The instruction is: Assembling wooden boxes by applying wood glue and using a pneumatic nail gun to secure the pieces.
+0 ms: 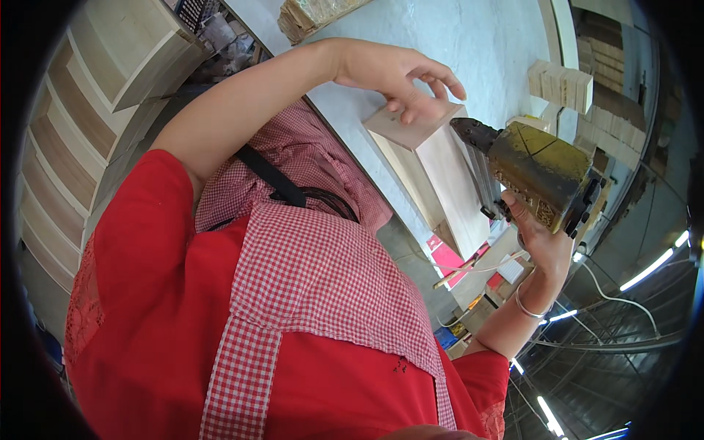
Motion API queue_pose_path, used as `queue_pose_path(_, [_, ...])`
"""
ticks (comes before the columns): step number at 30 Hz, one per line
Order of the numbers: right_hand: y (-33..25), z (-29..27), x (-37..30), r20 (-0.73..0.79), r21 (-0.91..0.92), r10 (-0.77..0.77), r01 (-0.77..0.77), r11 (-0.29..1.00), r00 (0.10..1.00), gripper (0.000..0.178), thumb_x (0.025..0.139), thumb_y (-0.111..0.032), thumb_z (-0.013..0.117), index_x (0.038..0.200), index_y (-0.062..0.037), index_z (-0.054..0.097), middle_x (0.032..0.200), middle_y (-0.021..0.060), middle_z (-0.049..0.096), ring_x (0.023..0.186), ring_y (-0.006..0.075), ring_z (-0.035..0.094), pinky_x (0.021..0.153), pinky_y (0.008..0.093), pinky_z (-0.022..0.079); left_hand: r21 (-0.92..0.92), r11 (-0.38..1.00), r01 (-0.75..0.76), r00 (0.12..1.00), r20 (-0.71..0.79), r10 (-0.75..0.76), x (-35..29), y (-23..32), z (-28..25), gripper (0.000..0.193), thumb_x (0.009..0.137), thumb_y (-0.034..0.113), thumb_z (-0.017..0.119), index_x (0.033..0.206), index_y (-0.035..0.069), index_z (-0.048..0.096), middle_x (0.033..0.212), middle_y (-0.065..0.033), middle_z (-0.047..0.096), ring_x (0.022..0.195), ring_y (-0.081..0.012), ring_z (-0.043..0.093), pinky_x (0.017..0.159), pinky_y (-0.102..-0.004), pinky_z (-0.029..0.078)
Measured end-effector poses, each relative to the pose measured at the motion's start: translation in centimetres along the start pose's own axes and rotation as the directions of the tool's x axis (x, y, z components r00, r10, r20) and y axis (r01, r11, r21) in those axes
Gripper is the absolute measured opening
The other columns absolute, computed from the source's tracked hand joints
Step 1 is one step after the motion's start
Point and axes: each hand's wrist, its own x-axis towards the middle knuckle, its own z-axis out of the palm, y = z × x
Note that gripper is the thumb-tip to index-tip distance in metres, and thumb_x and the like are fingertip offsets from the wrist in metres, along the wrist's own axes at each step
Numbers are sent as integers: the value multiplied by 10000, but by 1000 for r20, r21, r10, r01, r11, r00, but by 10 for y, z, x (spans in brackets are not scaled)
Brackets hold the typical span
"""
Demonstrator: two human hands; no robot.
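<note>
A narrow box of pale wooden boards (458,194) stands on the worktable, with a flat end board (405,133) at its far end. My left hand (418,84) is over that end board, fingers apart and curved, some fingertips at its face, slightly blurred; it grips nothing. My right hand (546,242) is wrapped around the handle of a worn yellow and black nail gun (539,169). The gun's dark nose points at the corner where the end board meets the side board. Whether the nose touches the wood, I cannot tell.
The pale worktable (469,44) bears a wrapped bundle (315,15) at its far side. Stacks of small wood blocks (561,86) stand to the right. Curved wooden panels (81,139) are piled at left. A pale hose (488,268) runs below the box.
</note>
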Motion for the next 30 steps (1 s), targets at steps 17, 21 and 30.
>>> queue_pose_path(17, [-4, 0, -1, 17, -62, -76, 77, 995, 997, 401, 806, -177, 831, 1125, 4, 672, 1036, 66, 728, 874, 153, 643, 788, 296, 517, -622, 714, 322, 940, 303, -159, 43, -33, -13, 124, 944, 149, 667, 893, 36, 648, 743, 48, 584, 487, 5, 433, 448, -151, 404])
queue_pose_path(21, [-4, 0, 0, 12, -65, -89, 90, 994, 996, 399, 809, -184, 829, 1124, 3, 673, 1036, 61, 728, 868, 149, 639, 782, 293, 516, -621, 711, 329, 940, 291, -180, 42, -33, -13, 112, 934, 136, 675, 896, 34, 649, 753, 42, 600, 499, 7, 469, 449, -143, 430])
queue_pose_path(30, [-5, 1, 1, -3, -51, -77, 77, 996, 997, 396, 758, -137, 858, 1072, 18, 673, 1014, 105, 726, 862, 195, 669, 776, 319, 533, -546, 785, 292, 954, 223, -200, 36, -34, -11, 201, 898, 199, 718, 1002, 39, 655, 874, 2, 626, 615, -35, 570, 542, -189, 511])
